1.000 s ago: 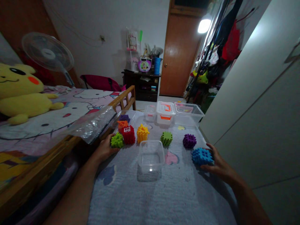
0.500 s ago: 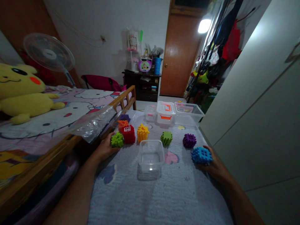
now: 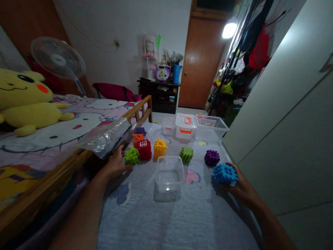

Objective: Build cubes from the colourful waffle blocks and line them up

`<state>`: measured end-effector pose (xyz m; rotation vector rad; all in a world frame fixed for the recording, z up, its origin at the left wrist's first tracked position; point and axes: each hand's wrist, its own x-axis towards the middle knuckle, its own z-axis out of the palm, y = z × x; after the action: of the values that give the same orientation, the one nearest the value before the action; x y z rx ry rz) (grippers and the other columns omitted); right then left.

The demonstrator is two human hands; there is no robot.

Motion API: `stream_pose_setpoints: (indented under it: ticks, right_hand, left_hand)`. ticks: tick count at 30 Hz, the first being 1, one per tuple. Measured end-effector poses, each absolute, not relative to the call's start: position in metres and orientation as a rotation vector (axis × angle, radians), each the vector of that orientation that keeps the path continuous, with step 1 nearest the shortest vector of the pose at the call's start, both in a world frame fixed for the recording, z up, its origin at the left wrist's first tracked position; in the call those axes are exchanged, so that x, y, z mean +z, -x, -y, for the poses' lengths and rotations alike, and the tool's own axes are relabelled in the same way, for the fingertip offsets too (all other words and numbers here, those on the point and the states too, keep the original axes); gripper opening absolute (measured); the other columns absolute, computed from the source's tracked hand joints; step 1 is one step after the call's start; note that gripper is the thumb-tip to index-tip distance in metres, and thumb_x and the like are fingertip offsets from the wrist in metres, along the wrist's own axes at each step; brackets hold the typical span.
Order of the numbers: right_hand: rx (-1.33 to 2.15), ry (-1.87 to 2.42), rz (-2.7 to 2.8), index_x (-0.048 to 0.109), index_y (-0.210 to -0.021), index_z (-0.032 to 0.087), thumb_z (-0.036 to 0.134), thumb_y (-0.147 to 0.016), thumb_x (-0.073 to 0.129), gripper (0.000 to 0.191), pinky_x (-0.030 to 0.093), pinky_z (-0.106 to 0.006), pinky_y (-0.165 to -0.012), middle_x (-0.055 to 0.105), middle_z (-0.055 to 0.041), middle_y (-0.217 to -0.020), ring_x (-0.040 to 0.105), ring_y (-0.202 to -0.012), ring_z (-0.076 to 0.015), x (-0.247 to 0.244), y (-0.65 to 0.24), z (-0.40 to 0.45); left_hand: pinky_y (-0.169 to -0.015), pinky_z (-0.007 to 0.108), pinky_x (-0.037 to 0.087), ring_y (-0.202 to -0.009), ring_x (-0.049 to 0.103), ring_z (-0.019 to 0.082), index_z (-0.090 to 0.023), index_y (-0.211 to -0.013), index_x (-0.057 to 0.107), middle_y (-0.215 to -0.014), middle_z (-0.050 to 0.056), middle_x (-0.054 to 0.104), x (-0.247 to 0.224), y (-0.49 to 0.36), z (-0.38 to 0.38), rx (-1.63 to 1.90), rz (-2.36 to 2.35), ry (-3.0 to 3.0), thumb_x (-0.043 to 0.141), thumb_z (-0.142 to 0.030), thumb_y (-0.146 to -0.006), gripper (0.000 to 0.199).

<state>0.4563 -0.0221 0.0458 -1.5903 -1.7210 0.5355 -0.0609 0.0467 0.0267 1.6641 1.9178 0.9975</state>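
My left hand (image 3: 117,163) is at the table's left side, fingers apart, just beside a lime-green block cube (image 3: 131,156). Whether a fingertip touches it I cannot tell. My right hand (image 3: 240,185) grips a blue block cube (image 3: 224,174) at the right, with window-like openings on its face. A purple block cube (image 3: 212,158) sits just beyond it. Close to the lime cube stand a red block piece (image 3: 144,150) with a white window, an orange piece (image 3: 138,139) and a dark purple piece (image 3: 140,131). A yellow piece (image 3: 160,148) and a green one (image 3: 186,154) stand mid-table.
A clear plastic box (image 3: 169,180) stands open in the middle. Behind are a lidded box with orange clips (image 3: 185,125), a smaller clear box (image 3: 168,126) and a large clear bin (image 3: 211,126). Bed rail (image 3: 137,108) borders the left; a white cabinet (image 3: 281,114) the right.
My left hand has let go of the lime-green cube and drawn slightly left, its fingers spreading. The blue cube stays in my right hand, slightly tilted. The view has shifted a little.
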Motion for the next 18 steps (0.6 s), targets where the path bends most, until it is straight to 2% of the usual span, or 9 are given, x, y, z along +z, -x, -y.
stream_pose_setpoints:
  ticks: [4,7,11,18]
  right_hand:
    - [0.640,1.570,1.804,0.036,-0.130,0.021,0.035,-0.065,0.072,0.076,0.048,-0.044,-0.090,0.060,-0.0112,-0.116,0.062,-0.102,-0.0288,0.064,-0.434,0.023]
    - [0.662,1.518,1.831,0.036,-0.130,0.022,0.033,-0.065,0.073,0.075,0.047,-0.045,-0.092,0.059,-0.0112,-0.118,0.061,-0.104,-0.0290,0.078,-0.410,0.023]
    - [0.647,1.452,1.849,0.039,-0.128,0.023,0.030,-0.063,0.075,0.075,0.045,-0.045,-0.096,0.057,-0.0104,-0.124,0.058,-0.111,-0.0289,0.093,-0.374,0.019]
    - [0.754,1.303,1.895,0.040,-0.129,0.021,0.025,-0.062,0.077,0.076,0.044,-0.042,-0.098,0.057,-0.0091,-0.122,0.057,-0.110,-0.0255,0.107,-0.319,0.004]
  left_hand:
    - [-0.105,0.052,0.032,-0.126,0.043,0.039,-0.021,-0.129,0.033,-0.128,0.016,0.049,0.036,0.066,-0.045,0.755,-2.061,-1.759,0.078,-0.042,-0.045,0.098]
    - [-0.103,0.052,0.035,-0.125,0.043,0.040,-0.020,-0.128,0.035,-0.127,0.016,0.049,0.044,0.072,-0.039,0.694,-2.156,-1.741,0.078,-0.047,-0.045,0.097]
    - [-0.098,0.049,0.040,-0.118,0.048,0.037,-0.020,-0.127,0.037,-0.119,0.012,0.052,0.053,0.077,-0.031,0.729,-2.100,-1.781,0.074,-0.054,-0.051,0.090]
    - [-0.098,0.046,0.042,-0.117,0.050,0.034,-0.024,-0.119,0.041,-0.120,0.010,0.052,0.059,0.063,-0.031,0.758,-2.023,-1.782,0.076,-0.045,-0.049,0.081]
